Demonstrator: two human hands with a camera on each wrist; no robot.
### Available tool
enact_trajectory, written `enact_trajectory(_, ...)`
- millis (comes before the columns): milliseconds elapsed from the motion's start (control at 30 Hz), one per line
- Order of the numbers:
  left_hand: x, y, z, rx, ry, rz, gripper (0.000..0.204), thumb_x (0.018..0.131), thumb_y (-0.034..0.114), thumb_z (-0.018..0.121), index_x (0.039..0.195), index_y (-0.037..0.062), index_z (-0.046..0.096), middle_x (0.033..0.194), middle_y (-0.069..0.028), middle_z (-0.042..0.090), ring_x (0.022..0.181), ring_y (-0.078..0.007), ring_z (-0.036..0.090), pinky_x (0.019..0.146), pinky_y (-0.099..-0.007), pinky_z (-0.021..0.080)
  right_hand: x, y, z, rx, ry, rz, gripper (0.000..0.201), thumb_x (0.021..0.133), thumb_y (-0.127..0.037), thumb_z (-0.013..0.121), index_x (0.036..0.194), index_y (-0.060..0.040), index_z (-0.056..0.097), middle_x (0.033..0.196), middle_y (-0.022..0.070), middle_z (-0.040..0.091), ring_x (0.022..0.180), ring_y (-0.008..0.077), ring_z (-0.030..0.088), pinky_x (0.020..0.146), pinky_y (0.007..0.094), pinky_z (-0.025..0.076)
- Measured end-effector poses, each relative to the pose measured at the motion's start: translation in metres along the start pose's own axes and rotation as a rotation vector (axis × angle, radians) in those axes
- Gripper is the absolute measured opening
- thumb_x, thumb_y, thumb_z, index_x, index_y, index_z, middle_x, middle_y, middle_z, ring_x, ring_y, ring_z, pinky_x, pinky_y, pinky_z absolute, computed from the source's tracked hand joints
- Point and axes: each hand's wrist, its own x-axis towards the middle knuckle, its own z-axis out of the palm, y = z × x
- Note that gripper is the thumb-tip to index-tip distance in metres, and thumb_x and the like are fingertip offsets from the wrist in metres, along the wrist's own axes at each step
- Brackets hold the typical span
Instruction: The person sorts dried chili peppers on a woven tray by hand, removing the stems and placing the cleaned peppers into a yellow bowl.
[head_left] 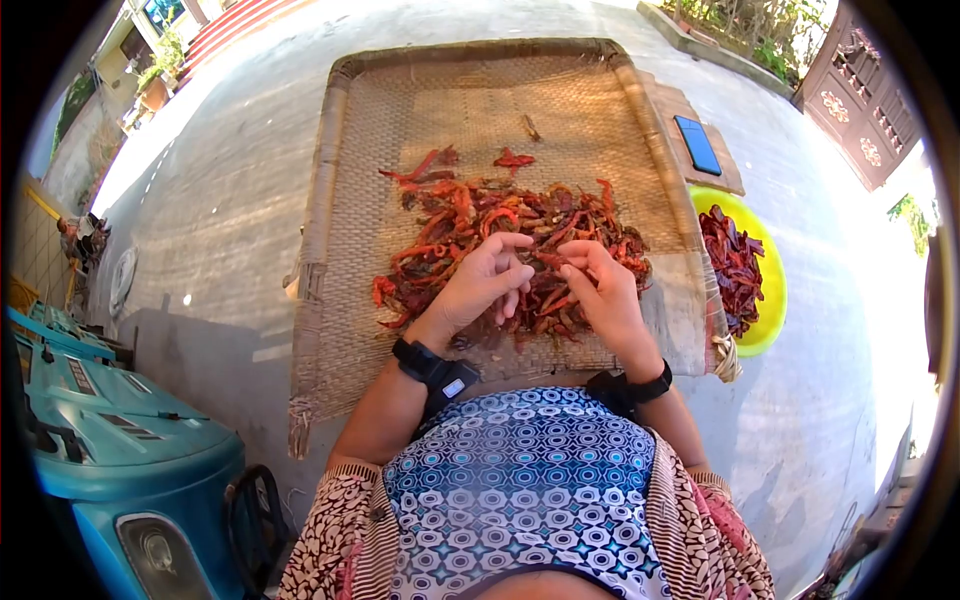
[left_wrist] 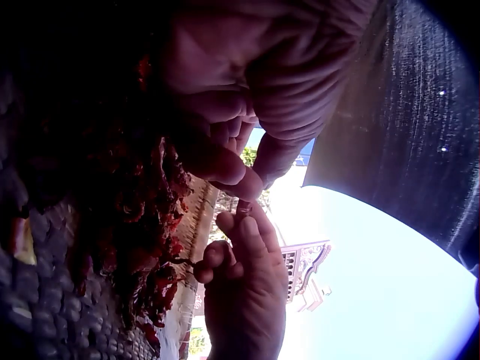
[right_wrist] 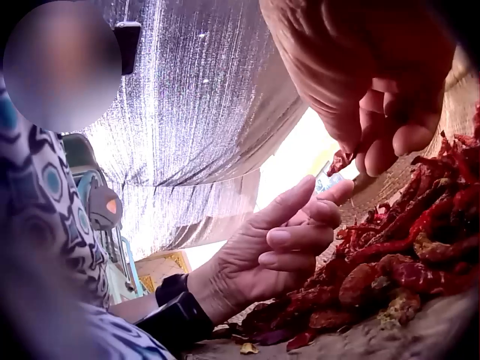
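Note:
A heap of wrinkled dried red chilies (head_left: pixel 465 215) lies on a woven mat (head_left: pixel 400 120), under and beyond both hands. My right hand (head_left: pixel 612 300) pinches a small piece of dried chili (right_wrist: pixel 340 161) between thumb and fingertips, just above the heap. Facing it from the left, my left hand (head_left: pixel 478 290) has its thumb and index finger parted and the other fingers loosely bent. In the right wrist view the left fingertips are close beneath the chili piece, with nothing visible between them. Both hands are held near each other over the front of the heap.
Right of the mat stands a yellow basin (head_left: pixel 772 300) holding dark red chili pieces (head_left: pixel 730 265). Behind it a blue phone (head_left: pixel 698 145) lies on a flat board (head_left: pixel 722 160). A raised rolled rim (head_left: pixel 480 46) edges the mat. A teal vehicle (head_left: pixel 130 430) stands at the left.

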Motion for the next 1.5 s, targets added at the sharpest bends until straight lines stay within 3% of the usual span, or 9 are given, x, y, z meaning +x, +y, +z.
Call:
enact_trajectory(133, 0.004, -0.013, -0.009, -0.023, -0.092, -0.065, 0.028, 0.097, 0.019, 0.057, 0.118, 0.0019, 0.051, 0.081, -0.0054, 0.060, 0.052, -0.0079, 0.057, 0.042, -0.0192, 0.046, -0.004, -0.002, -0.001, 0.067, -0.273, -0.039, 0.020, 0.090, -0.005, 0.060, 0.110, -0.0022, 0.059, 0.089, 0.0084, 0.067, 0.080, 0.0154, 0.066, 0.068, 0.0267, 0.051)
enact_trajectory(233, 0.003, -0.011, -0.006, 0.001, -0.110, -0.077, 0.026, 0.098, 0.019, 0.056, 0.116, 0.0023, 0.052, 0.082, -0.0052, 0.060, 0.052, -0.0079, 0.057, 0.042, -0.0190, 0.046, -0.006, -0.007, -0.006, 0.182, -0.221, 0.041, 0.022, 0.092, -0.005, 0.058, 0.113, -0.0007, 0.056, 0.091, 0.0070, 0.067, 0.072, 0.0127, 0.064, 0.063, 0.0233, 0.050)
enact_trajectory(567, 0.000, -0.005, -0.003, 0.028, -0.090, -0.091, 0.026, 0.096, 0.017, 0.057, 0.117, 0.0023, 0.052, 0.082, -0.0071, 0.060, 0.054, -0.0088, 0.058, 0.045, -0.0209, 0.047, 0.002, 0.021, -0.106, 1.003, 0.659, 0.193, 0.031, 0.095, -0.020, 0.060, 0.123, -0.0065, 0.054, 0.103, 0.0054, 0.066, 0.070, 0.0077, 0.057, 0.062, 0.0206, 0.046)
enact_trajectory(667, 0.001, -0.003, -0.002, 0.020, -0.100, -0.102, 0.025, 0.096, 0.016, 0.057, 0.116, 0.0022, 0.052, 0.082, -0.0073, 0.060, 0.054, -0.0090, 0.058, 0.045, -0.0210, 0.047, -0.006, 0.037, -0.112, 0.877, 0.410, 0.249, 0.031, 0.095, -0.021, 0.061, 0.122, -0.0066, 0.055, 0.107, 0.0047, 0.064, 0.075, 0.0079, 0.057, 0.066, 0.0215, 0.046)
enact_trajectory(800, 0.002, -0.007, -0.003, 0.045, -0.084, -0.108, 0.025, 0.096, 0.016, 0.058, 0.115, 0.0021, 0.053, 0.082, -0.0072, 0.061, 0.055, -0.0088, 0.058, 0.044, -0.0207, 0.047, 0.000, 0.043, -0.078, 0.183, 0.200, 0.315, 0.027, 0.092, -0.014, 0.061, 0.118, -0.0070, 0.059, 0.107, 0.0058, 0.065, 0.085, 0.0140, 0.058, 0.072, 0.0269, 0.047)
enact_trajectory(900, 0.001, -0.004, -0.001, 0.035, -0.087, -0.132, 0.025, 0.095, 0.016, 0.058, 0.115, 0.0023, 0.054, 0.083, -0.0070, 0.061, 0.056, -0.0086, 0.059, 0.044, -0.0205, 0.047, 0.004, 0.035, -0.062, -0.642, 0.181, -0.164, 0.031, 0.084, -0.008, 0.061, 0.115, -0.0078, 0.060, 0.108, 0.0074, 0.065, 0.095, 0.0243, 0.058, 0.080, 0.0349, 0.048)
enact_trajectory(1000, 0.001, -0.007, -0.003, 0.044, -0.093, -0.126, 0.025, 0.096, 0.017, 0.057, 0.116, 0.0035, 0.053, 0.085, -0.0043, 0.060, 0.055, -0.0062, 0.059, 0.044, -0.0180, 0.045, 0.012, 0.036, -0.053, -0.749, 0.177, -0.326, 0.033, 0.077, -0.005, 0.063, 0.110, -0.0083, 0.063, 0.103, 0.0086, 0.064, 0.099, 0.0309, 0.054, 0.086, 0.0409, 0.046)
enact_trajectory(1200, 0.001, -0.008, -0.003, 0.044, -0.112, -0.111, 0.023, 0.096, 0.017, 0.056, 0.115, 0.0038, 0.053, 0.085, -0.0040, 0.060, 0.055, -0.0063, 0.059, 0.044, -0.0185, 0.046, 0.012, 0.033, -0.064, -0.666, -0.019, -0.121, 0.031, 0.074, -0.005, 0.066, 0.105, -0.0085, 0.066, 0.095, 0.0092, 0.066, 0.098, 0.0303, 0.055, 0.087, 0.0400, 0.045)
enact_trajectory(1500, 0.002, -0.011, -0.004, 0.073, -0.125, -0.106, 0.024, 0.096, 0.018, 0.057, 0.115, 0.0034, 0.053, 0.086, -0.0044, 0.060, 0.057, -0.0067, 0.059, 0.045, -0.0193, 0.047, 0.009, 0.020, -0.076, -0.038, 0.163, 0.105, 0.016, 0.083, -0.014, 0.070, 0.090, -0.0007, 0.065, 0.076, 0.0032, 0.064, 0.068, 0.0091, 0.057, 0.063, 0.0242, 0.046)
